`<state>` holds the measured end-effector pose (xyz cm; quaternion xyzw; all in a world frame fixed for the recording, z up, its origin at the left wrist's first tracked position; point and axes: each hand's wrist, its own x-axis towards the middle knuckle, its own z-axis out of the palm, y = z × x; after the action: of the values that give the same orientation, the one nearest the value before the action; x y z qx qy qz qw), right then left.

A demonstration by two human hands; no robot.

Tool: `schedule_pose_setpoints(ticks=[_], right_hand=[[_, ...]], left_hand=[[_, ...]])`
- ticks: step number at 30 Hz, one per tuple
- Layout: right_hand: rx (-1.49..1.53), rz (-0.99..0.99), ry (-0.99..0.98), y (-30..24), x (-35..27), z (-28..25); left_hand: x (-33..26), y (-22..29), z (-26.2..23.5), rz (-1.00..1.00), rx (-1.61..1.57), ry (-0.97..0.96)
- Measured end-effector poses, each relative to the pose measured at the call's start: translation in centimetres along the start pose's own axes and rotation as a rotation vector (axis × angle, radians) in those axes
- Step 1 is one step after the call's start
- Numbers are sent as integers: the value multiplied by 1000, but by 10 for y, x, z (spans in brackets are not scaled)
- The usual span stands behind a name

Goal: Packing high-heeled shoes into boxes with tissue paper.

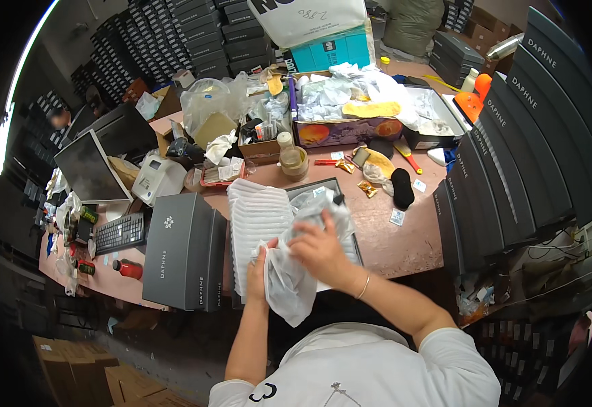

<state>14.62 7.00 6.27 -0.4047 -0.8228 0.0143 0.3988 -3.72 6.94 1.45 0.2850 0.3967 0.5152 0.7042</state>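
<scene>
A translucent whitish plastic bag [292, 293] hangs in front of me, with its contents too blurred to make out. My left hand [258, 277] grips the bag's left side, thumb up. Over its upper part lies my right hand [320, 252], fingers apart and bent, slightly smeared by motion. Behind the hands, an open dark grey shoebox [356, 249] lies on the table, partly covered by the bag. Wrapping material shows inside it. A ribbed white padding sheet [259, 211] spreads along the box's left side.
Closed grey shoeboxes [177, 251] stand left, and a tall shoebox stack [526, 149] rises right. Behind are a glass jar [294, 163], a paper-filled carton [323, 132], and a black oval pad [402, 188]. A keyboard [121, 233] and monitor [92, 168] sit far left on the pink table [415, 245].
</scene>
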Motion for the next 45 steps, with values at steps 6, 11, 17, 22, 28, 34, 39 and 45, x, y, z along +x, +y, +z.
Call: schedule_pose_setpoints(ticks=[6,11,17,22,28,34,39,45], right_hand=[[418,-75,-271,-66,-30,-13],[-128,-16,-481,0,32,-104],[-64,224,-534,31,-20,-81],[601,925,-169,62,-54,-72],[723,1091,-18,65,-62,-82],[635,824,-514,64,-44,-123],[568,277,-897,60,2,-92],[297,127,-464,5,0,-56]], left_hand=[[32,-9,-40,-215,-257,-208],[6,27,-39,-361,-226,-253],[23,41,-33,-25,-379,154],[0,93,-54,726,-173,267],[15,85,0,975,1413,179],[33,58,-45,442,1429,-62],[-12,16,32,-647,191,-656],[-21,-36,16,-492,-210,-235]])
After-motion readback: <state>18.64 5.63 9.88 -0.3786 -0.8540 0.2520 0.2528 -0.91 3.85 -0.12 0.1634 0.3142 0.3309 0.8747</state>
